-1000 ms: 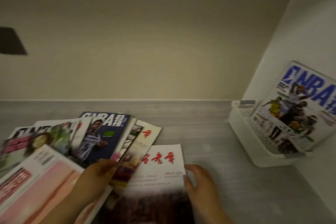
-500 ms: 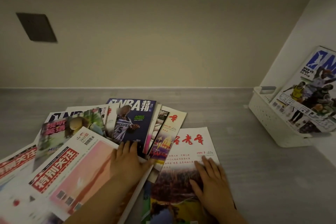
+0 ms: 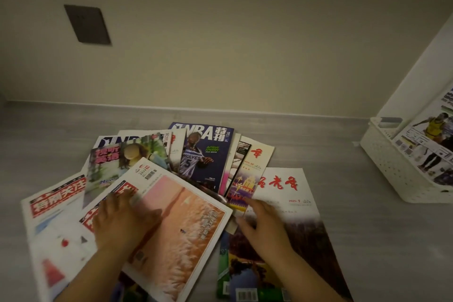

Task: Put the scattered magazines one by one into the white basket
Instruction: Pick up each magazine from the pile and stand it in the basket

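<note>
Several magazines lie fanned out and overlapping on the grey floor. My left hand (image 3: 122,218) rests flat, fingers spread, on the pink-covered magazine (image 3: 186,223) near its red title. My right hand (image 3: 263,224) lies flat on the white magazine with red characters (image 3: 289,193), fingertips at that magazine's left edge by the pink one. A blue NBA magazine (image 3: 204,154) lies behind them. At the far right stands the white basket (image 3: 389,167), and a basketball magazine (image 3: 431,144) stands inside it, leaning against the wall.
A green-covered magazine (image 3: 127,157) and a white one with a red banner (image 3: 51,223) lie at the left. A dark wall plate (image 3: 87,24) sits on the beige wall. Bare grey floor runs between the pile and the basket.
My left hand slid left along the pink magazine onto its title. My right hand moved up and left to the white magazine's edge. The view shifted left, so the basket sits nearer the right edge.
</note>
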Action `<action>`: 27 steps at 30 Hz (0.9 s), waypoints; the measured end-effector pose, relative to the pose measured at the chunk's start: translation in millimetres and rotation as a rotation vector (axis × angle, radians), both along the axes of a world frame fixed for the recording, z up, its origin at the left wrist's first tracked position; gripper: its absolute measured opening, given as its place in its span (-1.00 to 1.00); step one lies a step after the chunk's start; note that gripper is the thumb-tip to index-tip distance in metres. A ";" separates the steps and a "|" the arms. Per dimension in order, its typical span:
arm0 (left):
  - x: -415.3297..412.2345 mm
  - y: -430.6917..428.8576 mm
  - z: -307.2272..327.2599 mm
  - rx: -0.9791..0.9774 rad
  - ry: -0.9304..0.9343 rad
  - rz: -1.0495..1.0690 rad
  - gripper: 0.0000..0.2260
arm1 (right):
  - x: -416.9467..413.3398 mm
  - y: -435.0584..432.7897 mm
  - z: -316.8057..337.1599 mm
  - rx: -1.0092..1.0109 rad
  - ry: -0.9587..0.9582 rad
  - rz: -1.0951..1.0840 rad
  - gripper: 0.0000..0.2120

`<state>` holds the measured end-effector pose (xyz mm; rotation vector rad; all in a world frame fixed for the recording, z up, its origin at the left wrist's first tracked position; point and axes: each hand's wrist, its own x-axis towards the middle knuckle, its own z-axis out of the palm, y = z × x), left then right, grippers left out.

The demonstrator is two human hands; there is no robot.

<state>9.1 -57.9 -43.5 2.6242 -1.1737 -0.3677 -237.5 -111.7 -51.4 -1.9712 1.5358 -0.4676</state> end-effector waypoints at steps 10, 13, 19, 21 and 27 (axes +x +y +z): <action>19.7 32.2 11.4 -0.420 0.503 0.388 -0.38 | 42.1 -6.0 6.9 0.323 -0.121 -0.020 -0.77; 19.7 30.9 8.5 -0.521 0.606 0.385 -0.48 | 40.0 -1.9 11.4 0.352 -0.068 0.091 -0.77; 5.1 23.6 21.8 -0.689 0.718 0.338 -0.60 | 20.3 3.9 40.7 0.320 -0.378 0.055 -0.80; -7.1 18.0 28.7 -0.732 0.771 0.333 -0.61 | 6.0 3.6 49.7 0.329 -0.507 -0.027 -0.81; -41.1 -19.7 51.1 -0.788 1.001 0.164 -0.48 | -46.1 0.1 58.3 0.215 -0.722 -0.248 -0.80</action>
